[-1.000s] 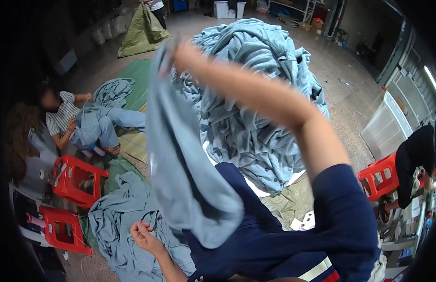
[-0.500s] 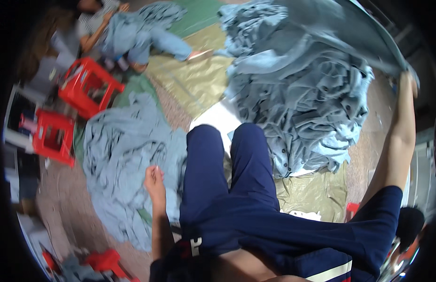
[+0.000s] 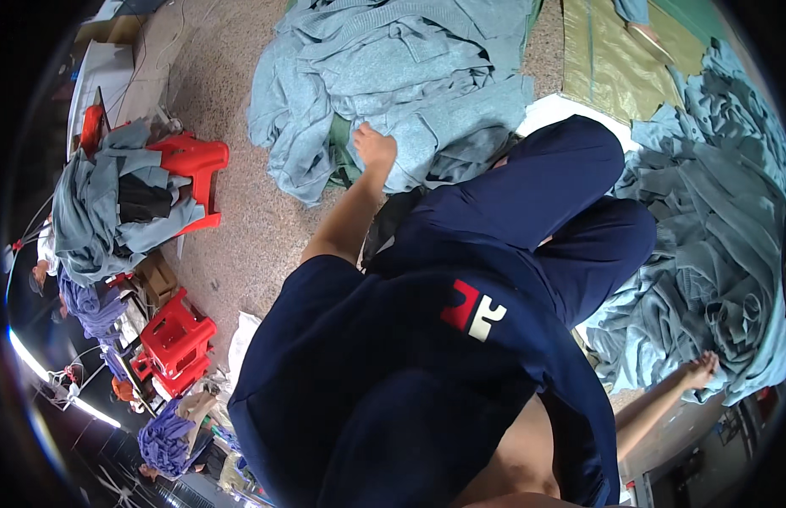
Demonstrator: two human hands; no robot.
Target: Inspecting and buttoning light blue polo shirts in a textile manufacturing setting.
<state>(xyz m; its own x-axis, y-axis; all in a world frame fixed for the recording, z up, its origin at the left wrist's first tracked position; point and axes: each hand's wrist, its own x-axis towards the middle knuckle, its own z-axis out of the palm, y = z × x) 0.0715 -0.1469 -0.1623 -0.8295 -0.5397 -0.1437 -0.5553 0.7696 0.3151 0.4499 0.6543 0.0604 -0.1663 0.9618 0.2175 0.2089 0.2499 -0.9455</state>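
Observation:
A heap of blue-grey knit garments (image 3: 427, 76) with ribbed edges and a patch pocket lies on the floor at the upper middle. My left hand (image 3: 376, 148) is at its near edge, the fingers closed against the cloth of a knit garment. Along the right side spreads a larger pile of similar knit garments (image 3: 689, 220), some showing buttons. My right hand (image 3: 702, 370) is beside that pile's lower edge, fingers loosely bent and apparently holding nothing. Between the two heaps are my bent knees in dark blue trousers (image 3: 528, 182).
Red plastic stools (image 3: 208, 173) stand on the left; blue-grey garments (image 3: 96, 203) drape over one. Purple garments (image 3: 168, 436) and people are farther off at lower left. A tan sheet (image 3: 613, 59) covers floor at the upper right, with another person's foot (image 3: 651, 42) on it.
My view and body have turned left. My right hand has come down from the raised, spread garment and no longer holds it. My left hand has reached to the left heap's edge.

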